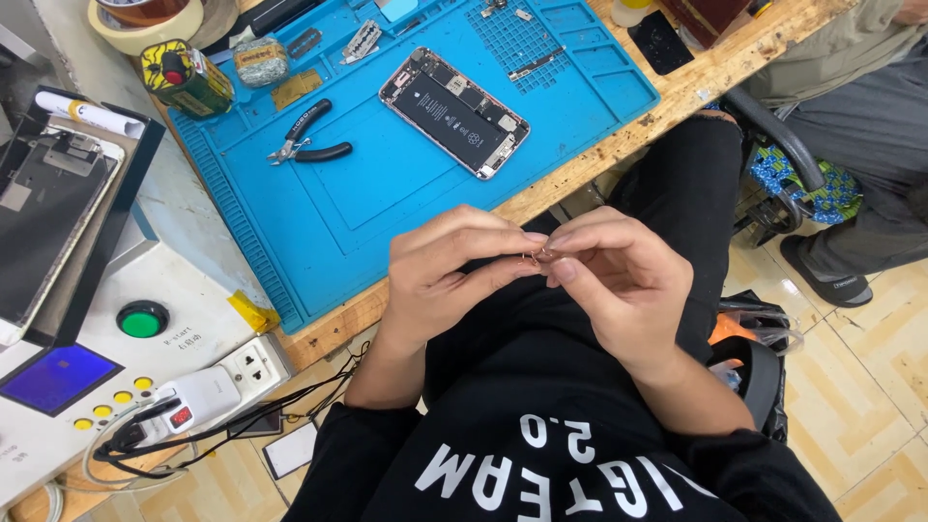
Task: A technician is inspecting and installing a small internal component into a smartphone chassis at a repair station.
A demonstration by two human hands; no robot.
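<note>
My left hand [447, 275] and my right hand [619, 275] meet over my lap, fingertips pinched together on a tiny metal part [535, 256] held between them. The part is too small to make out clearly. An opened phone [454, 111] with its back innards and black battery showing lies on the blue work mat [387, 193] on the wooden bench, beyond my hands. Small black-handled pliers [309, 140] lie on the mat to the phone's left.
A white machine [126, 358] with a green button [142, 319] and a power strip [208, 391] stands at left, with a phone screen assembly [43, 208] on top. Tape rolls [145, 24] and a small yellow can [184, 77] sit behind. Another person's leg and sandal [836, 280] are at right.
</note>
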